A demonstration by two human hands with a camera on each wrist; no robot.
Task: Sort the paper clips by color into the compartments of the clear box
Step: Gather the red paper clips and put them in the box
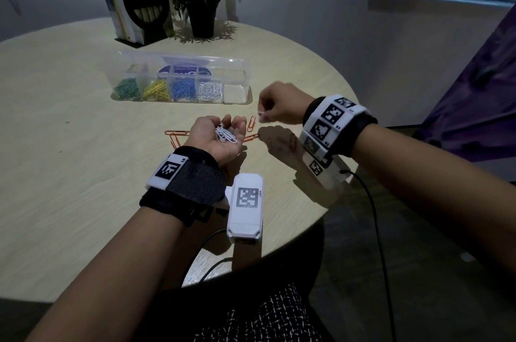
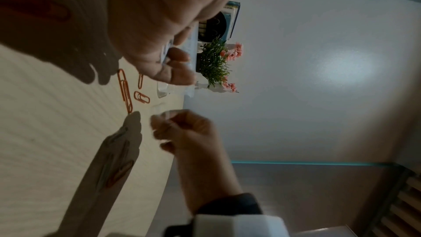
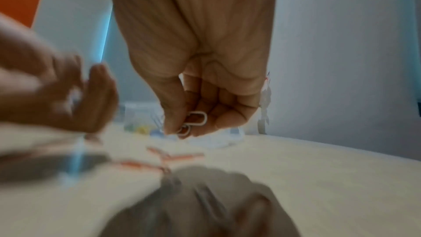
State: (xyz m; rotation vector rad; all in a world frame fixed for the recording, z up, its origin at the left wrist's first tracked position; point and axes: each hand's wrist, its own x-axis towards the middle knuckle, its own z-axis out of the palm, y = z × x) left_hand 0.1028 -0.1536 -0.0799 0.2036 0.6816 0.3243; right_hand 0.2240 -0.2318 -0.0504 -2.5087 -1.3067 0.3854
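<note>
My left hand [image 1: 220,122] is held palm up above the table, its fingers cupped round a small heap of white paper clips [image 1: 226,133]. To its right my right hand [image 1: 264,115] hangs above the table and pinches one white paper clip [image 3: 197,119] between thumb and forefinger. Several orange paper clips [image 1: 176,133] lie loose on the table under and around both hands. Behind them stands the clear box [image 1: 240,76]. From left to right its compartments hold green [image 1: 127,88], yellow [image 1: 156,90], blue [image 1: 183,88] and white clips [image 1: 210,90]. The rightmost compartment [image 1: 234,91] looks empty.
The round wooden table [image 1: 69,118] curves away at the right and near edges. A black bookend with books [image 1: 142,9] and a potted plant [image 1: 201,3] stand at the back. A cable [image 1: 374,216] hangs from my right wrist past the table edge.
</note>
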